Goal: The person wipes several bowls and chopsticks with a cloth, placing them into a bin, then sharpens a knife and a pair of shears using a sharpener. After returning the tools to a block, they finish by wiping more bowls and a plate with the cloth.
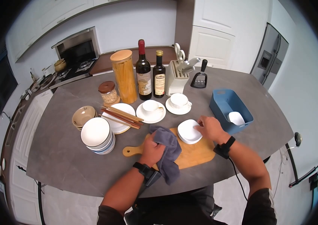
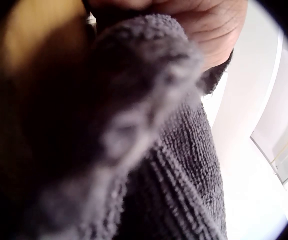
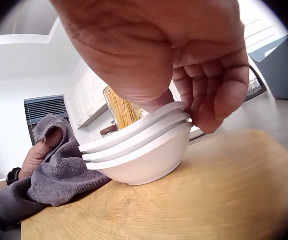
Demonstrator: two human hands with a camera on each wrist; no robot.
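Note:
A stack of three small white bowls (image 1: 189,132) stands on the wooden cutting board (image 1: 196,157). My right hand (image 1: 213,129) pinches the rim of the bowls (image 3: 139,145) at their right side, thumb inside and fingers outside; how many of the rims it grips I cannot tell. My left hand (image 1: 153,150) grips a grey towel (image 1: 169,150) over the board's left part, the cloth hanging past the front edge. In the left wrist view the towel (image 2: 184,150) fills much of the picture, close and blurred.
A blue bin (image 1: 231,107) holding a white bowl (image 1: 236,118) stands at the right. Larger bowls (image 1: 96,133), chopsticks on a plate (image 1: 119,126) and two cups on saucers lie left and behind. Farther back are jars, bottles (image 1: 144,75), a knife block (image 1: 176,80) and a black-handled utensil.

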